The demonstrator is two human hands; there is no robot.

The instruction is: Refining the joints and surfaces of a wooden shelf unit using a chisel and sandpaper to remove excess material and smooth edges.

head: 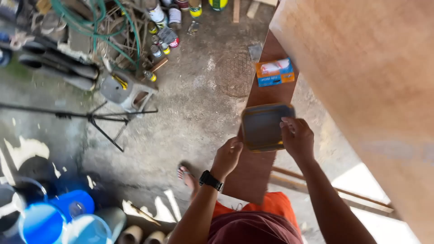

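— Fingers first: what do they hold?
— Both hands grip a dark tray [262, 126] in the middle of the frame. Right hand [297, 138] is clamped on its right edge, left hand [227, 156] on its lower left corner.
— And under it?
— A brown board [257, 167]. An orange packet [275, 72] lies higher on it. Blue buckets [58, 217] stand at the lower left, cans [165, 18] at the top.
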